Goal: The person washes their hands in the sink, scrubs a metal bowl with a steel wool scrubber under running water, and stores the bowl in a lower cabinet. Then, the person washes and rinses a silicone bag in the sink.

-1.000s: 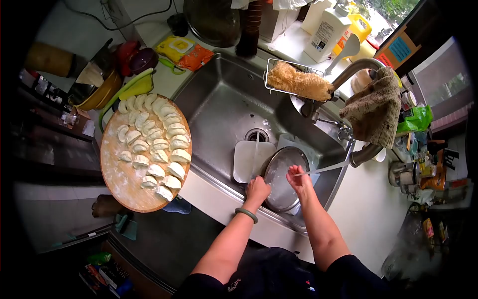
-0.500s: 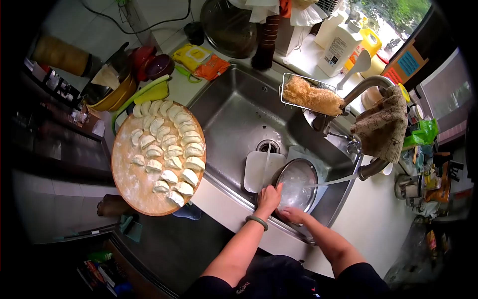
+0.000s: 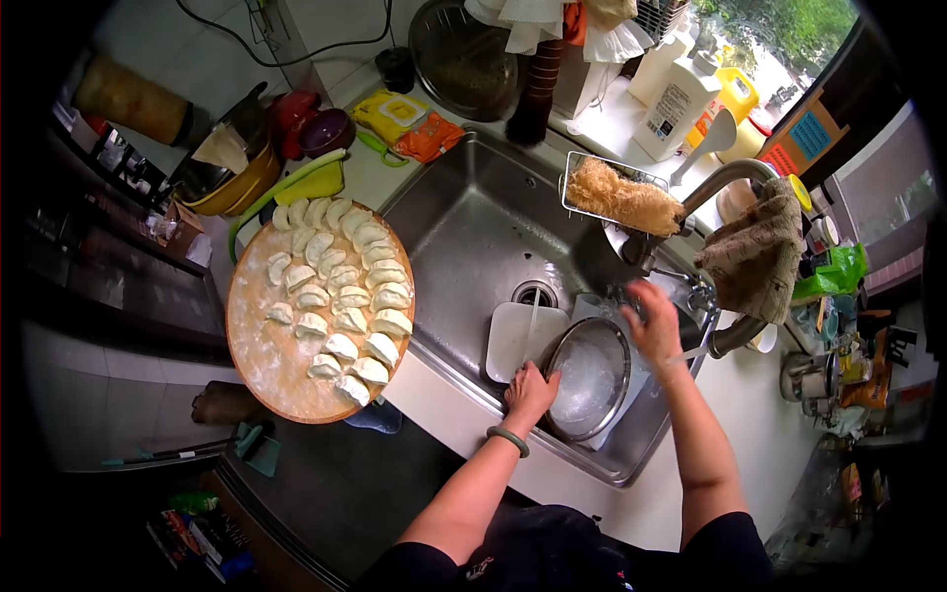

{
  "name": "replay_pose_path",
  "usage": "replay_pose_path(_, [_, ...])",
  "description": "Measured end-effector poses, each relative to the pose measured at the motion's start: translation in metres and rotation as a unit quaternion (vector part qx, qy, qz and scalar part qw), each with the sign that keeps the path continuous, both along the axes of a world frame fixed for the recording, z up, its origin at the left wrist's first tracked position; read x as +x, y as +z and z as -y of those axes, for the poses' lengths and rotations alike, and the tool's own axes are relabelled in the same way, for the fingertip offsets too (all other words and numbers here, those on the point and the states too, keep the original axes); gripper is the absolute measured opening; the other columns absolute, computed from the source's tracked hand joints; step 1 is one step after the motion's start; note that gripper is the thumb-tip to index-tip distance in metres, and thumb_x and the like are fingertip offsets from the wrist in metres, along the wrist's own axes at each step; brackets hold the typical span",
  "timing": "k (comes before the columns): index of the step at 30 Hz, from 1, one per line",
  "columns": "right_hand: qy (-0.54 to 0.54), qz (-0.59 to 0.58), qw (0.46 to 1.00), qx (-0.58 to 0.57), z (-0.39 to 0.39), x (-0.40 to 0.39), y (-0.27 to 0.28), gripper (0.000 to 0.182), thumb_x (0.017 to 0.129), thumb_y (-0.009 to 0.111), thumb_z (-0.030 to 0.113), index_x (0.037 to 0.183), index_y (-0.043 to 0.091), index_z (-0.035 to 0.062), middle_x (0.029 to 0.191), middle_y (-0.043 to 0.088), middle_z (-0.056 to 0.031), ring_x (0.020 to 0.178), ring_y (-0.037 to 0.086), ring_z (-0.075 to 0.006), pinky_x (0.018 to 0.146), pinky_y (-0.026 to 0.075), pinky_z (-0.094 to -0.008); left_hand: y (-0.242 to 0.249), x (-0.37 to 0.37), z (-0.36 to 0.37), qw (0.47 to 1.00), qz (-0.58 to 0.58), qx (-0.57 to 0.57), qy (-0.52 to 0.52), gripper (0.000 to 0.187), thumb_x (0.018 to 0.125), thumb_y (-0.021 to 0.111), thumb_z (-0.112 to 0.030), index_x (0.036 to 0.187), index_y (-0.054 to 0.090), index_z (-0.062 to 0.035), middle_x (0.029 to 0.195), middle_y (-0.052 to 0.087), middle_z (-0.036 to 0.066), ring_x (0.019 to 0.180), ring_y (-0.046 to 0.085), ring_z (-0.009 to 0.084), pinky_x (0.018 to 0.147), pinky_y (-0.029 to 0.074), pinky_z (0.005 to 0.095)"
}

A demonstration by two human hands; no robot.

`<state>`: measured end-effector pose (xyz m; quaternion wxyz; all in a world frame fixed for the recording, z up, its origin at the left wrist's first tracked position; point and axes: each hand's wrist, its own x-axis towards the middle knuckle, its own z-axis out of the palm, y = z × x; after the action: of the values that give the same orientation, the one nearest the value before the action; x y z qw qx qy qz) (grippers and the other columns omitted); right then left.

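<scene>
A round metal bowl [image 3: 590, 380] sits tilted in the steel sink [image 3: 454, 227], with cloudy water inside. My left hand [image 3: 531, 391] grips its left rim, fingers wrapped round the edge, and a green bangle is on that wrist. Above the bowl's right side, my right hand [image 3: 651, 321] is raised close to the tap handle [image 3: 701, 294], fingers apart and nothing in them. From the tap [image 3: 735, 340] a water stream reaches toward my right wrist. Left of the bowl, a white plastic tray [image 3: 505, 340] lies beside the drain [image 3: 534, 294].
A floured round wooden board [image 3: 258, 345] with several rows of dumplings [image 3: 347, 296] stands left of the sink. A wire rack with a loofah [image 3: 621, 192] hangs over the back edge. A brown cloth [image 3: 755, 252] drapes over the tap's neck. Bottles [image 3: 676, 109] line the windowsill.
My right hand has left the bowl's lower edge and moved up and right toward the tap handle, its fingers spreading. My left hand stays on the rim.
</scene>
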<state>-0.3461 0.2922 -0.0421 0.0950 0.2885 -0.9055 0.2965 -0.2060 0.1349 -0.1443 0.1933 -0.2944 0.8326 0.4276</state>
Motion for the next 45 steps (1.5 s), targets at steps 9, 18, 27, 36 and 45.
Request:
replay_pose_path(9, [-0.055,-0.342,0.933,0.1,0.052,-0.061,0.097,0.034,0.07,0.06,0.004,0.104,0.056,0.0054,0.102,0.053,-0.0148,0.096,0.051,-0.0316,0.081,0.042,-0.0381,0.007,0.004,-0.014,0.956,-0.245,-0.157,-0.032,0.053,0.072,0.063,-0.025,0.112,0.042,0.0032,0.116,0.045,0.023,0.107,0.044,0.0371,0.089,0.038,0.0428])
replay_pose_path(18, [-0.088,-0.143,0.975,-0.145,0.037,-0.01,0.076,0.018,0.074,0.058,0.004,0.092,0.053,0.0009,0.077,0.055,-0.0114,0.073,0.055,-0.02,0.065,0.044,-0.0284,-0.007,-0.026,-0.073,0.825,-0.268,0.487,0.106,0.05,0.087,0.048,-0.034,0.123,0.038,-0.001,0.119,0.048,0.013,0.112,0.045,0.0238,0.094,0.037,0.0349])
replay_pose_path(27, [-0.194,0.197,0.941,-0.194,-0.003,0.108,-0.069,0.025,0.069,0.056,0.009,0.092,0.051,0.0013,0.085,0.057,-0.0179,0.081,0.057,-0.033,0.072,0.045,-0.0366,-0.039,-0.007,-0.102,0.584,-0.1,0.746,0.304,0.042,0.089,0.034,-0.033,0.119,0.042,-0.0056,0.111,0.053,0.011,0.099,0.052,0.0221,0.089,0.041,0.0325])
replay_pose_path(36, [-0.169,0.34,0.91,-0.166,-0.036,0.103,-0.087,0.034,0.069,0.054,0.01,0.102,0.054,0.0011,0.094,0.057,-0.0198,0.089,0.058,-0.0277,0.078,0.044,-0.0326,0.016,-0.031,-0.057,0.756,-0.088,0.588,0.275,0.058,0.084,0.054,-0.028,0.131,0.028,-0.0072,0.116,0.048,0.01,0.104,0.048,0.0194,0.09,0.036,0.0318])
replay_pose_path(45, [-0.138,0.593,0.681,-0.408,-0.015,0.066,-0.066,0.012,0.08,0.055,0.013,0.09,0.057,0.0053,0.075,0.057,-0.0004,0.065,0.052,-0.0101,0.057,0.041,-0.0234,0.075,-0.054,-0.008,0.845,-0.523,0.11,0.028,0.046,0.067,0.048,0.006,0.113,0.048,0.0006,0.111,0.051,0.019,0.106,0.048,0.0343,0.091,0.038,0.0373])
